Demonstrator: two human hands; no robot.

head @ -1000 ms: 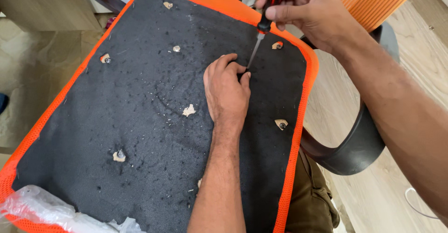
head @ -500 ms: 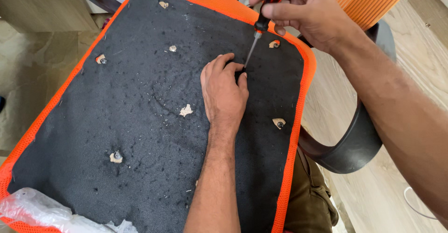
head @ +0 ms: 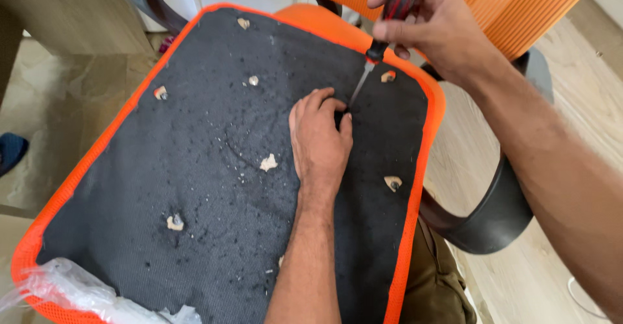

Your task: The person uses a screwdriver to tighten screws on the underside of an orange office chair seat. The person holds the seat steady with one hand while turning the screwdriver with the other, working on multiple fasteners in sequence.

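**Screwdriver tip at seat underside, left hand bracing**

Seat (head: 162, 187): biggest thing in view, upside down, black fabric underside w/ orange rim, tilted across the person's lap. Fills most of the frame. Approx. eight small torn holes (head: 268, 162) in the fabric, pale stuffing showing; specks of debris scattered around the middle.

Backrest (head: 519, 6): orange mesh, top right, behind the right hand.

Armrest (head: 493, 213): black, curved, just beside the seat's right edge, over the wood floor (head: 519, 285).

Plastic wrap (head: 71, 291): clear, crumpled, on the seat's bottom-left corner.

Trousers (head: 441, 285): olive, showing under the seat's lower right edge.

Left hand (head: 319, 143): palm down, flat on the black fabric, right of centre. Fingers curled at the tips, thumb and index pinched round a small dark spot where the screwdriver tip lands. Can't tell what's in the pinch, too small & dark.

Right hand (head: 431, 28): up top, fist wrapped firmly round the screwdriver handle, thumb on the near side.

Screwdriver (head: 383, 35): red-and-black handle, thin metal shaft slanting down-left from the right hand. Tip meets the fabric right at the left fingertips, just inside the seat's upper right rim. One torn hole sits just beside the shaft, near the orange edge.

Blue item (head: 10, 152): far left on the tiled floor, partly cut off; can't tell what it is.
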